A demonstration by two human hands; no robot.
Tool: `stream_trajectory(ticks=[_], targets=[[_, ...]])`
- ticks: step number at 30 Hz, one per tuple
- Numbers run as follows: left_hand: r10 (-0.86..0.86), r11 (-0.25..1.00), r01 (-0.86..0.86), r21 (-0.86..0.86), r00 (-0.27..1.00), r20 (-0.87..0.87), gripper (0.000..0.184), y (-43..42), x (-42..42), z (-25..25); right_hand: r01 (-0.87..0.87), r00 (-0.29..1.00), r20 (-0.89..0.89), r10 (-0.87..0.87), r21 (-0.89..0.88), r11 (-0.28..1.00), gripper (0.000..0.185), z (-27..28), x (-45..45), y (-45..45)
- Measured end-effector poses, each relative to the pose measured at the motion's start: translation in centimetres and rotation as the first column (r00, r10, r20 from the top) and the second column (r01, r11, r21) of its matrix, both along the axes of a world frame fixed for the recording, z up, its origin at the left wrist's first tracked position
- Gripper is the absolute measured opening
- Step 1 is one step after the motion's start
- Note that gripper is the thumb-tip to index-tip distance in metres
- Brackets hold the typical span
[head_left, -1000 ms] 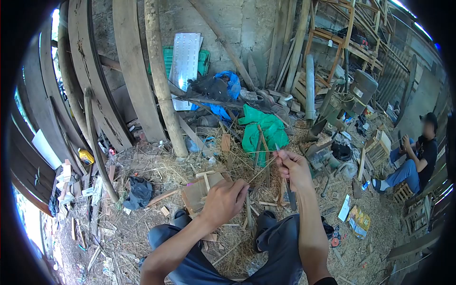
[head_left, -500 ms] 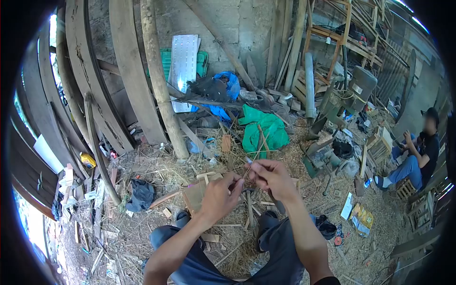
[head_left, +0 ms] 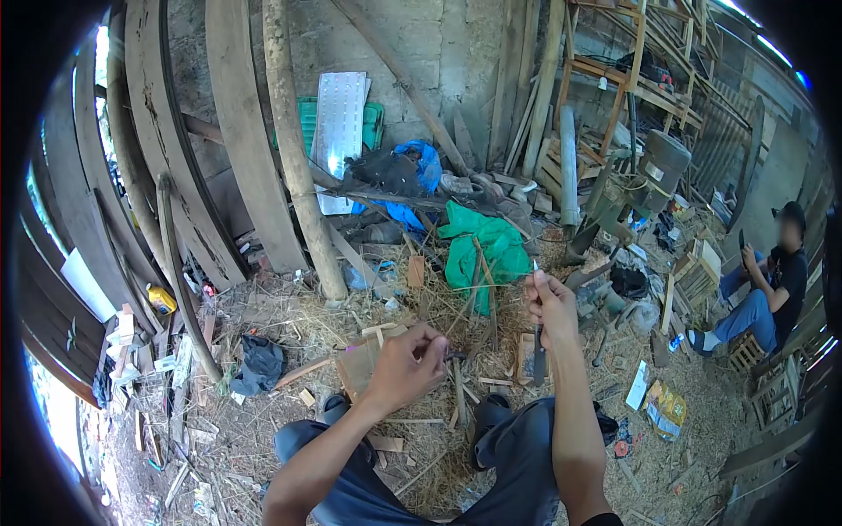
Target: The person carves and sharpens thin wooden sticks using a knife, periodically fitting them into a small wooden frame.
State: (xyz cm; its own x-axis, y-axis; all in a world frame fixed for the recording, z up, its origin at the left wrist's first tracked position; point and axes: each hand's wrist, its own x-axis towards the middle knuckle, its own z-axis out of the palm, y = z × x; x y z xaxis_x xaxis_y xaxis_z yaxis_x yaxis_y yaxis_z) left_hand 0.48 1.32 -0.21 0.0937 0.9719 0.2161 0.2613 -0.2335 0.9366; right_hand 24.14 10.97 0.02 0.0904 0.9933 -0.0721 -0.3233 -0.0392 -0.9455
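My right hand (head_left: pixel 551 307) is closed around a knife (head_left: pixel 538 358). Its dark handle hangs below the fist, and a small bright tip shows above the thumb. Lower and to the left, my left hand (head_left: pixel 412 368) is closed in a pinch. A thin strip of wood or bamboo (head_left: pixel 457 321) seems to slant up and right from its fingertips, hard to pick out against the straw. Beneath that hand lies a cardboard-coloured block (head_left: pixel 355 366). The two hands are apart, above my bent knees.
Green plastic sheeting (head_left: pixel 482 254) lies ahead, with a leaning pole (head_left: pixel 303 158) to its left. A machine (head_left: pixel 645 180) stands at the right. Beyond it sits another person (head_left: pixel 776 280), holding something dark. Straw and wood scraps cover the ground; a yellow bag (head_left: pixel 665 408) lies right.
My right hand has moved up and right, away from my left hand, carrying the knife. My left hand has barely shifted, slightly lower. Earlier both hands were close together over the strip.
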Motion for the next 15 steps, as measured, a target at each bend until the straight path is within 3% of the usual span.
stream_trajectory(ticks=[1,3,4,7,11,15], targets=[[0.003,1.0,-0.003,0.004,1.0,0.003,0.014,0.5,-0.3,-0.6,-0.003,1.0,0.003,0.003,0.004,1.0,0.02,-0.2,0.0,-0.1],[-0.104,0.991,0.129,-0.046,0.926,0.362,0.017,1.6,-0.9,-1.9,-0.055,0.912,0.41,0.011,0.094,0.994,0.017,-0.5,-0.1,-0.4],[-0.099,0.991,0.123,-0.044,0.927,0.361,0.017,1.7,-1.0,-1.8,-0.037,0.926,0.375,-0.041,0.198,0.979,0.018,0.0,-1.4,-1.2],[-0.047,0.993,0.077,-0.086,0.95,0.309,0.019,1.8,-0.9,-1.5,-0.064,0.947,0.32,-0.017,0.241,0.968,0.019,0.6,-3.7,-2.4],[0.0,0.989,0.025,-0.145,0.985,0.173,0.021,1.7,-0.4,-1.4,-0.188,0.964,0.227,0.135,0.233,0.954,0.019,1.0,-6.0,-3.6],[-0.016,0.996,0.02,-0.087,0.999,0.046,0.02,1.5,-0.1,-1.8,-0.219,0.923,0.371,0.1,0.296,0.93,0.019,0.2,-6.4,-3.3]])
